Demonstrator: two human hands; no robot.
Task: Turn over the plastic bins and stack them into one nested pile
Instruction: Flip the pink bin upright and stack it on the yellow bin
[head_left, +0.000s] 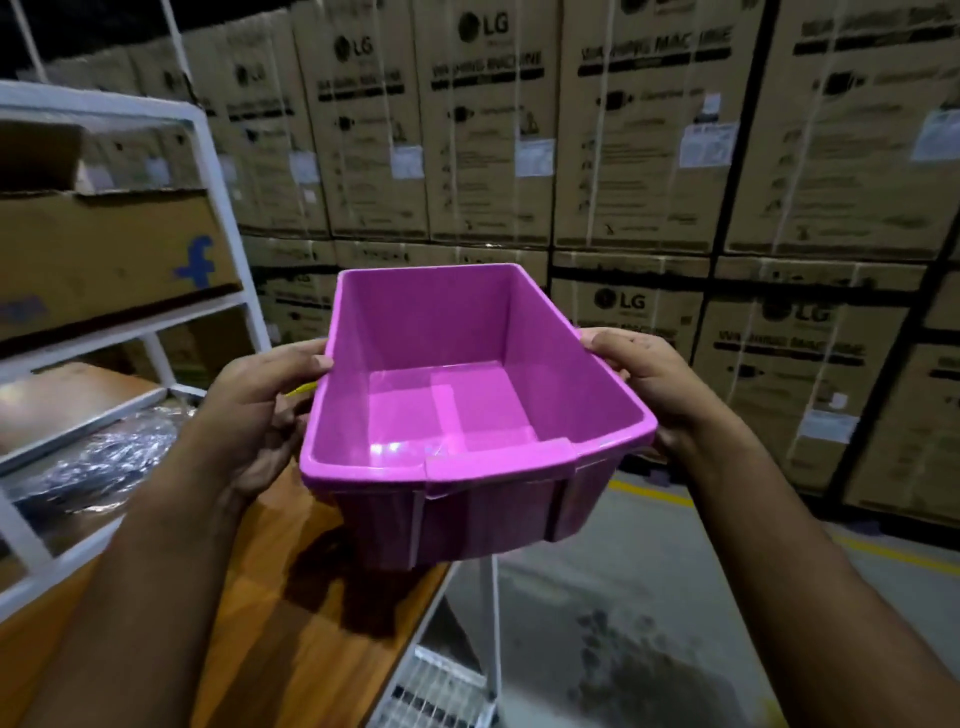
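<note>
Bin (467, 395) is riding mouth-up above the table (291, 597), the left hand (260, 410) and right hand (639, 374) each grasping a side rim. Keeping it level should help nesting; the pile is seemingly out of view.

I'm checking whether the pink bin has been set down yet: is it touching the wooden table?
Apart. The head view shows the pink bin held up by the left hand and right hand, its shadow on the wooden table below.
</note>
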